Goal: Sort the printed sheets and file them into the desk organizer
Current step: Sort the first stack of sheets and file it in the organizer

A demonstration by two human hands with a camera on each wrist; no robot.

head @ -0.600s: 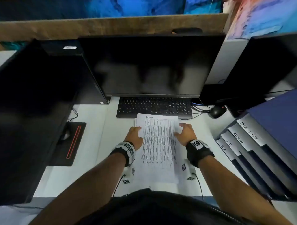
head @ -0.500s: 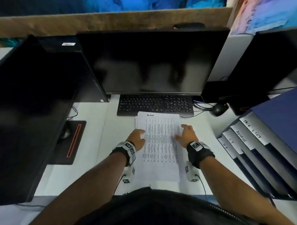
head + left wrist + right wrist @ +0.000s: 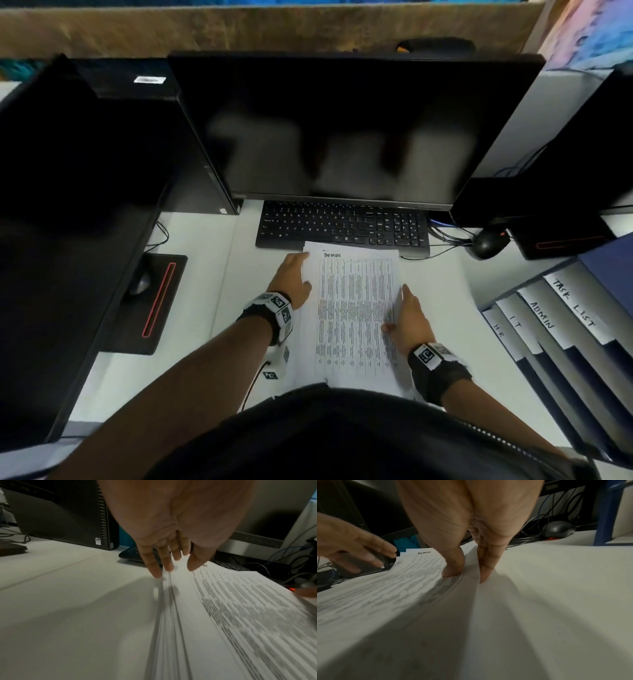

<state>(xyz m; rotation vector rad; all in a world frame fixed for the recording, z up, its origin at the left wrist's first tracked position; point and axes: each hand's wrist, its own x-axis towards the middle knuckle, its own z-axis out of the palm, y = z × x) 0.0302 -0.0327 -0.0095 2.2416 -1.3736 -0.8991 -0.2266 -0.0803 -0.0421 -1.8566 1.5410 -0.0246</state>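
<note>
The left hand [image 3: 291, 279] lies with straight fingers against the left edge of the white stack of printed sheets [image 3: 352, 318], gripping nothing. The right hand [image 3: 409, 317] pinches the stack's right edge between thumb and fingers.

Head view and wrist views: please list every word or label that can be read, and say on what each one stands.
"ADMIN": handwritten at the head of the top printed sheet.
"TASK LIST": white tab of the desk organizer.
"ADMIN": next tab.
"IT": next tab.
"HR": nearest tab.
Too small or blurred: the sheet's printed table, the keyboard keys, the sticker on the computer tower.
</note>
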